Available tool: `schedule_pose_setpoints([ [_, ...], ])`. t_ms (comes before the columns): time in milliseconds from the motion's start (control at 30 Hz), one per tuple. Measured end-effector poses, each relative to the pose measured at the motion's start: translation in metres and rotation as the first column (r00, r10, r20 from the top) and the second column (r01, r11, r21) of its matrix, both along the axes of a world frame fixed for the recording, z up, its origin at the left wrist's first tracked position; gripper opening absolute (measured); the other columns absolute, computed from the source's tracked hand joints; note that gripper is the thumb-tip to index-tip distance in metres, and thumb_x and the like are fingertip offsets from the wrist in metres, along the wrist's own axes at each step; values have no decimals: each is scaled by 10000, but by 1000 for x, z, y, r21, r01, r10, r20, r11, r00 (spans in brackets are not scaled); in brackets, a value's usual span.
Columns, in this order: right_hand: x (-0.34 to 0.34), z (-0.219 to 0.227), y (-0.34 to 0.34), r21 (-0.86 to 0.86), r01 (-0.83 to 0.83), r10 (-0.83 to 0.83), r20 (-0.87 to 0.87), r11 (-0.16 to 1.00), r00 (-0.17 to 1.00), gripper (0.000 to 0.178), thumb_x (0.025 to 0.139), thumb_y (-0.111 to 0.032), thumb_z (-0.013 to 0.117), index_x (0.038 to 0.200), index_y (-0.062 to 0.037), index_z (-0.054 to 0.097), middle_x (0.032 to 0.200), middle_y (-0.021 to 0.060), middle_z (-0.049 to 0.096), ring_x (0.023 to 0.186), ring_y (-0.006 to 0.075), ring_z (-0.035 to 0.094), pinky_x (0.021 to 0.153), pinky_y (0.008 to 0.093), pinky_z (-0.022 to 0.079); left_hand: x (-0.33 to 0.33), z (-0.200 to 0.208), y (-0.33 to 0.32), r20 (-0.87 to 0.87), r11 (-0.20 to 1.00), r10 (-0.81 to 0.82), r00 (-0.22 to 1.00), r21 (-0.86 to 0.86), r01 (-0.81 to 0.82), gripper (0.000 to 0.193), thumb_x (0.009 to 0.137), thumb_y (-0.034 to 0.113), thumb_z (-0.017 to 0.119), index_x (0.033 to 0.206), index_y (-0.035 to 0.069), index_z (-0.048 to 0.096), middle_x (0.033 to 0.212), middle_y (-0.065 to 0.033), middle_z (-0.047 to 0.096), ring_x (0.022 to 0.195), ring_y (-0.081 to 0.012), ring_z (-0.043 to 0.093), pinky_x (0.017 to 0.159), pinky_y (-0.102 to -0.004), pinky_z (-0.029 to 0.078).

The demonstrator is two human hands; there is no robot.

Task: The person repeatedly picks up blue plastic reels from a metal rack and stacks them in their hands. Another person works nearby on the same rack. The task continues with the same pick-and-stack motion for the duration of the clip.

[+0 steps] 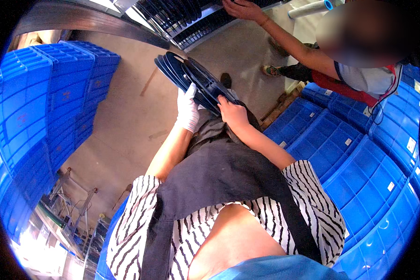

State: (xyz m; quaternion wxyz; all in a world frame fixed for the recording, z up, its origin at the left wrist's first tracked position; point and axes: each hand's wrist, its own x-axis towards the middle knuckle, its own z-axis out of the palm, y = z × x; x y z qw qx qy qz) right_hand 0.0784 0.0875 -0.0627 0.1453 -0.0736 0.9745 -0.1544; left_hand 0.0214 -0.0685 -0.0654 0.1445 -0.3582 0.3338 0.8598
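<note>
In front of my dark apron I hold several thin, dark round discs that look like plastic reels (201, 74), standing on edge and fanned slightly apart. My left hand (188, 106), in a white glove, grips their left side with the thumb pointing up. Bare, my right hand (233, 114) closes round the right edge of the stack, its fingers on the rim. The lower part of the stack is partly hidden by my hands.
Stacked blue plastic crates (51, 88) rise on the left. More blue crates (333, 128) fill the right side. Ahead stands a rack (177, 23) holding dark, thin items; a co-worker's hand (242, 9) reaches toward it from the right. Metal-framed equipment (81, 205) is at lower left.
</note>
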Motion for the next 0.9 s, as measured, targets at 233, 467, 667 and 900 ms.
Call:
schedule_pose_setpoints([
  [233, -7, -17, 4, -28, -88, 90, 55, 996, 994, 298, 873, -232, 597, 1128, -86, 549, 768, 119, 657, 629, 283, 656, 539, 381, 524, -2, -19, -9, -34, 1000, -26, 999, 7, 26, 377, 896, 61, 586, 1255, 99, 476, 1118, -44, 590, 969, -204, 586, 803, -400, 518],
  [467, -6, 1, 8, -132, -109, 100, -74, 985, 992, 302, 844, -307, 636, 1027, -73, 578, 761, 97, 659, 621, 269, 657, 526, 370, 524, 12, -40, -14, -38, 996, 51, 998, 74, -48, 379, 852, 44, 573, 1206, 143, 479, 964, -26, 594, 826, -182, 595, 769, -410, 531],
  [667, -17, 40, 59, -106, -102, 96, -67, 989, 993, 285, 865, -208, 605, 1144, -149, 605, 827, 101, 661, 730, 268, 656, 630, 379, 518, 15, -38, -20, -56, 985, 140, 989, 107, -133, 493, 793, 28, 546, 1262, 161, 469, 1134, -49, 570, 1033, -250, 565, 914, -452, 494],
  [900, -83, 94, 101, -158, -383, 383, -37, 910, 923, 223, 793, -77, 520, 987, -148, 603, 802, 82, 568, 885, 281, 577, 854, 423, 436, 27, -60, -54, 9, 986, 168, 986, -14, -168, 581, 713, -8, 520, 1279, 114, 471, 1212, -70, 550, 1102, -282, 542, 973, -463, 468],
])
